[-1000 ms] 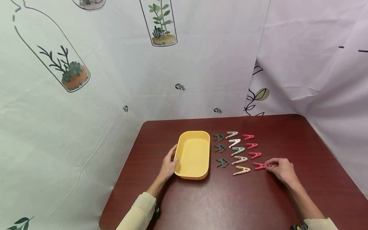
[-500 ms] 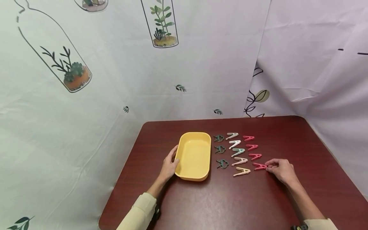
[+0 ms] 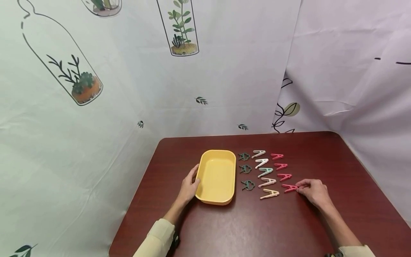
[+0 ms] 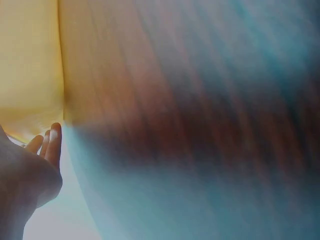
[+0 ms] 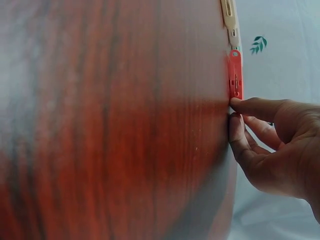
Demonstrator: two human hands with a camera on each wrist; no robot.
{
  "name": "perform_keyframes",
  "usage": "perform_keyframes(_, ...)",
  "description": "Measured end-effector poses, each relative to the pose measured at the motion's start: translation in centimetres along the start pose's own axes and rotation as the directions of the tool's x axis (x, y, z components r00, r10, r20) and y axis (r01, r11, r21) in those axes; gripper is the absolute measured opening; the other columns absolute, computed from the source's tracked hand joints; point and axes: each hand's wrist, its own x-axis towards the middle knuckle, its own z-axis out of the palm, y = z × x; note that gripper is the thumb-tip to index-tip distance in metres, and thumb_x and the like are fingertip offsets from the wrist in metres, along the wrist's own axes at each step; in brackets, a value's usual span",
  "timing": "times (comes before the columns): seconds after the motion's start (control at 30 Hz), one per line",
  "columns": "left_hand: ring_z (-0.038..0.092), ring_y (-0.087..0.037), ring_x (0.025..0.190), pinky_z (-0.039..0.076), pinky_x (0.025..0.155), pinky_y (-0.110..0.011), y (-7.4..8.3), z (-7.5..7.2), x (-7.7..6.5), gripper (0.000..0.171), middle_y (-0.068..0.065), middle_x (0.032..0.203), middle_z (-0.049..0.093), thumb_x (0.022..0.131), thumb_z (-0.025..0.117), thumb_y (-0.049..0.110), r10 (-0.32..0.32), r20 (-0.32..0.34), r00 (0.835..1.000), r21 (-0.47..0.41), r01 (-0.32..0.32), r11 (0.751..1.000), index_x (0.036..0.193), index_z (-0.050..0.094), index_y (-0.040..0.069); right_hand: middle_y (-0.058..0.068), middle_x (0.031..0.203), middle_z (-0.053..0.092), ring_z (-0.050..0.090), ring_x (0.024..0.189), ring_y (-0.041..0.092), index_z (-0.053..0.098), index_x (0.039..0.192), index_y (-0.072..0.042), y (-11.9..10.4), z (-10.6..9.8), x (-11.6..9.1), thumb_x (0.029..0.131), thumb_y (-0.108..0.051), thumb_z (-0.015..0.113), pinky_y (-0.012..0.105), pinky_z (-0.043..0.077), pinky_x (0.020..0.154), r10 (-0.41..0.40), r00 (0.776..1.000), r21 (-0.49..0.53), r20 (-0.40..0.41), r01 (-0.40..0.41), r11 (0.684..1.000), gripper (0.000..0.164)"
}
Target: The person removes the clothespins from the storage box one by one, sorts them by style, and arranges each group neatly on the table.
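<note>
My left hand (image 3: 187,187) holds the left side of a yellow plastic tray (image 3: 216,178), thumb at the rim and fingers along the outer wall. In the left wrist view, several fingers (image 4: 56,140) lie against the tray's edge. My right hand (image 3: 316,192) pinches the handle end of the nearest red clothespin (image 3: 290,188) between thumb and index finger. That clothespin lies at tabletop level in the right wrist view, its tip pointing away from the hand. More red clothespins lie in a column behind it, among them one red clothespin (image 3: 284,176) close by.
Between the tray and the red column lie a column of pale and mint clothespins, including a cream clothespin (image 3: 269,193), and three dark green round clips, one green clip (image 3: 248,185) nearest. All rest on a dark red-brown table (image 3: 224,232). A printed white curtain (image 3: 224,89) hangs behind.
The head view has tilted slightly, so the table sits a little lower in it. Both hands, the tray and the clothespins keep their places.
</note>
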Motion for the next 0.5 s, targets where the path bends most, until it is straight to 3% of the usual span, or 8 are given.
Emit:
perform_keyframes(0.33,0.059,-0.038,0.134,0.052,0.104,-0.051,1.0,-0.8,-0.4,0.054,-0.019,0.158,0.052,0.112,0.054,0.020,0.000,0.045,0.999,0.009,0.000,1.000,0.163,0.041,0.007,0.003,0.082,0.071,0.062,0.072,0.016,0.077,0.101,0.003,-0.1,-0.1,-0.2,0.091,-0.003,0.080,0.031,0.046,0.064,0.016,1.000,0.022,0.012,-0.016,1.000,0.012)
perform_keyframes(0.5,0.057,-0.034,0.138,0.049,0.108,-0.049,1.5,-1.5,-0.2,0.053,-0.018,0.157,0.053,0.112,0.055,0.024,-0.004,0.019,1.000,0.031,0.003,1.000,0.163,0.044,0.013,0.005,0.084,0.071,0.062,0.071,0.013,0.074,0.110,0.008,-0.2,-0.6,-0.3,0.091,-0.003,0.080,0.027,0.045,0.064,-0.006,1.000,0.024,-0.022,0.007,1.000,0.023)
